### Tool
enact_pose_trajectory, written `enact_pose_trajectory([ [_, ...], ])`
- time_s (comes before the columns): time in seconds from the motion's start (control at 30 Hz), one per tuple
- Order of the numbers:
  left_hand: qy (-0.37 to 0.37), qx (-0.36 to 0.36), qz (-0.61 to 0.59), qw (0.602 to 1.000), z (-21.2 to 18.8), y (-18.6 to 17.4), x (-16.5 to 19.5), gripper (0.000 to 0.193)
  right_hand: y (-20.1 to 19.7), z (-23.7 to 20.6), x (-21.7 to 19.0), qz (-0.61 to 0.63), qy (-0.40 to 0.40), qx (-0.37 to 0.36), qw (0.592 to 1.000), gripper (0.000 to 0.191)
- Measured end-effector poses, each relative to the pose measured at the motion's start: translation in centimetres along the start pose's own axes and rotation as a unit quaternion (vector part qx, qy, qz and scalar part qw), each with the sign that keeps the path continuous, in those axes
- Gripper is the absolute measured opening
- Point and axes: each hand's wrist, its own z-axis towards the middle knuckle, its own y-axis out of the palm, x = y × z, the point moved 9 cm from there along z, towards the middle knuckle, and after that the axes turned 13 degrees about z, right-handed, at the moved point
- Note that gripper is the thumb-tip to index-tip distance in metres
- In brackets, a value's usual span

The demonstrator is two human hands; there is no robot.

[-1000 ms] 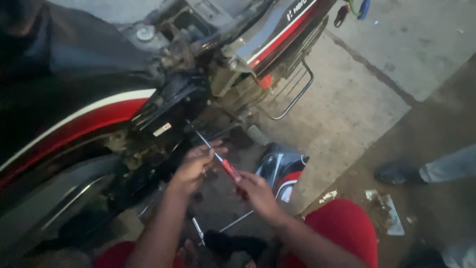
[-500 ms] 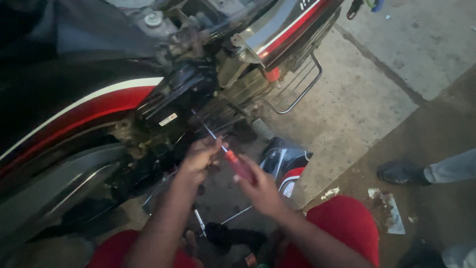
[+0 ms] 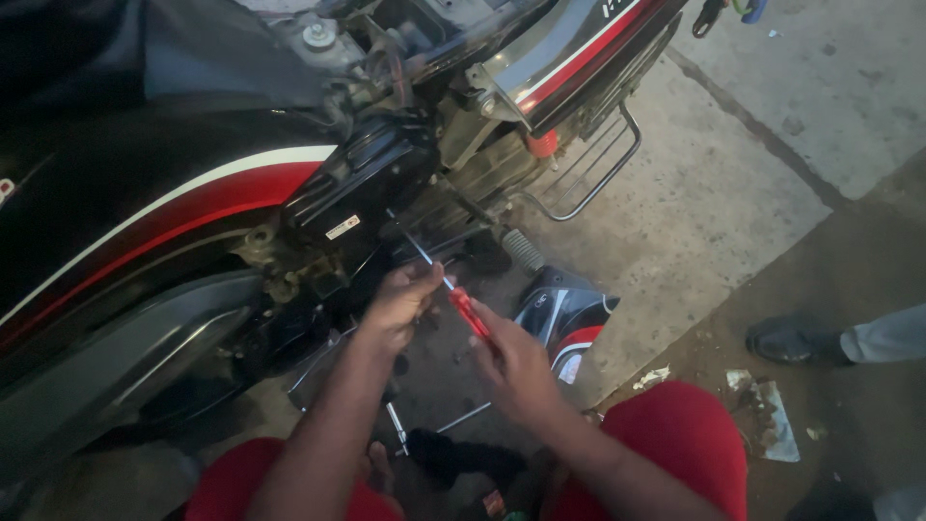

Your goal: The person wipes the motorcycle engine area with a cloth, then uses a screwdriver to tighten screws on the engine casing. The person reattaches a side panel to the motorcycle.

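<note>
The right hand (image 3: pixel 516 367) is closed around the red handle of a screwdriver (image 3: pixel 461 301), gripping it low so that the handle sticks up and left out of the fist. The left hand (image 3: pixel 400 304) sits just beside it, its fingertips pinched on the thin metal shaft right above the handle — both hands are clamped on the same tool. The shaft runs up and to the left, its tip lost among the dark parts of a motorcycle (image 3: pixel 222 193) with a black, red and white body, near a black box with a small white label (image 3: pixel 343 227). Just right of the tip is a ribbed footpeg (image 3: pixel 522 249), and above that a chrome wire rack (image 3: pixel 593 164). On the concrete floor (image 3: pixel 733 193) below the hands lie a loose black, red and white body panel (image 3: pixel 569 314) and a couple of slim metal tools (image 3: pixel 463 418). The person's red-clad knees (image 3: pixel 680 439) frame the bottom — off to the right, another person's black shoe (image 3: pixel 796 340) stands beside torn paper scraps (image 3: pixel 772 415).
</note>
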Motion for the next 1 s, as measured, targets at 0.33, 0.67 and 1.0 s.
enact_pose_trajectory([
  [0.33, -0.016, 0.001, 0.020, 1.000, 1.8, -1.0, -2.3, 0.040, 0.2, 0.1, 0.4, -0.075, 0.019, -0.022, 0.997, 0.055],
  [0.67, -0.003, 0.032, -0.028, 0.999, 1.2, -0.8, -1.4, 0.036, 0.3, -0.7, 6.0, 0.124, 0.305, -0.041, 0.943, 0.050],
  [1.0, 0.130, 0.378, 0.343, 0.850, -7.8, -5.7, 12.1, 0.055, 2.2, -1.7, 8.2, 0.399, 0.429, 0.038, 0.809, 0.046],
])
